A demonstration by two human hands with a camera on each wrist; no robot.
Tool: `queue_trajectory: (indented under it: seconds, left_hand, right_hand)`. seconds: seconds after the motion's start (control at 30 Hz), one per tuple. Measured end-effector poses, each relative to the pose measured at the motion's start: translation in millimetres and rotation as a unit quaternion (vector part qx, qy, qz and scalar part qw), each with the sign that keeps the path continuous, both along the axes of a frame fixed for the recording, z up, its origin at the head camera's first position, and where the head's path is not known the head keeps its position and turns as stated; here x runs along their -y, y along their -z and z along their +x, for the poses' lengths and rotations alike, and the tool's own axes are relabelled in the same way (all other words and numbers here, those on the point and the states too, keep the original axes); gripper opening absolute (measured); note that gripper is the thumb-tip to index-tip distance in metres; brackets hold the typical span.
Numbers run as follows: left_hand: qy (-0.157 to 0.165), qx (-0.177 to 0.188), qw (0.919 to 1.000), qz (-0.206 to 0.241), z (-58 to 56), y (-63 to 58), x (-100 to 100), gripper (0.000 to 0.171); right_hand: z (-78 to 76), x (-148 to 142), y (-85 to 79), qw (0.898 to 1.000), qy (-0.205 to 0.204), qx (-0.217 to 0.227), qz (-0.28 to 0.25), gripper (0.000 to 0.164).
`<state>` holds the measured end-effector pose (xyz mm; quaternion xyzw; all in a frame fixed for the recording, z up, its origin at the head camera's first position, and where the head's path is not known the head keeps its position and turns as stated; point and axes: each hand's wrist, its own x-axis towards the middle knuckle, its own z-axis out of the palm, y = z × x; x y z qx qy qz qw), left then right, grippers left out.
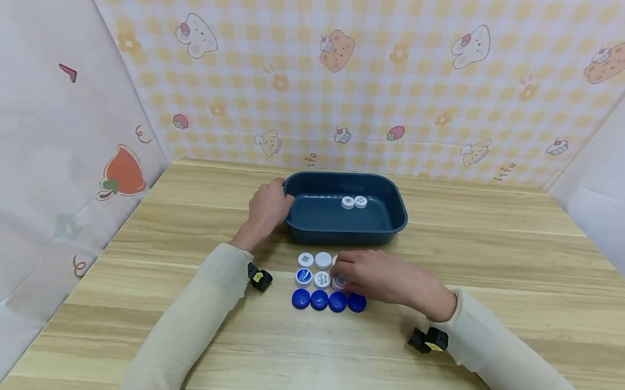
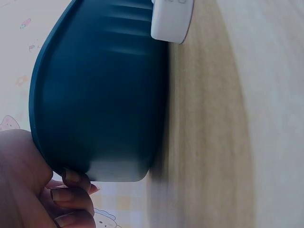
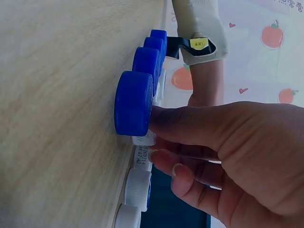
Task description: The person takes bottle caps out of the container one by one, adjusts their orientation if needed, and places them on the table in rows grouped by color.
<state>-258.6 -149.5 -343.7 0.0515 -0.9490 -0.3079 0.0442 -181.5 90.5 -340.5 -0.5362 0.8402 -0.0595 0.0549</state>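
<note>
My left hand (image 1: 271, 205) grips the left end of a dark teal plastic basin (image 1: 342, 238); its fingers curl under the rim in the left wrist view. Two white bottle caps (image 1: 354, 202) lie inside the basin. In front of it, caps stand in rows on the table: white ones (image 1: 323, 260), a white one with a blue printed top (image 1: 303, 276), and a front row of blue caps (image 1: 319, 300). My right hand (image 1: 379, 275) pinches a printed white cap (image 3: 144, 138) in the middle row between thumb and fingers. That hand hides the right end of the white rows.
The wood-grain table (image 1: 473, 243) carries the basin near its back edge. Behind hangs a yellow checked cloth (image 1: 369, 93), with pale printed sheets (image 1: 43, 119) at the sides. Blue caps stand close beside my right thumb.
</note>
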Motion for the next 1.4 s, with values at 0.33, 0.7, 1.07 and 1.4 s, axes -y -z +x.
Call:
queue_trajectory:
  seconds: [0.33, 0.7, 1.07, 1.4]
  left_hand:
    - [-0.001, 0.008, 1.0000, 0.004, -0.2, -2.0, -0.3, 0.043]
    - [-0.002, 0.005, 1.0000, 0.008, -0.9, -2.2, 0.1, 0.042]
    - [0.002, 0.008, 0.9999, 0.008, 0.3, 1.2, 0.8, 0.041]
    - [0.003, -0.005, 1.0000, 0.002, -1.7, 4.5, 1.5, 0.040]
  right_hand:
    - [0.3, -1.5, -5.0, 1.000, 0.003, 0.004, -0.018, 0.027]
    - [-22.2, -6.5, -37.6, 0.993, 0.043, -0.045, -0.101, 0.022]
    - [-90.2, -6.9, -53.7, 0.984, 0.171, -0.019, -0.055, 0.020]
    - [-132.2, 0.3, -29.1, 0.963, 0.263, 0.015, 0.057, 0.029]
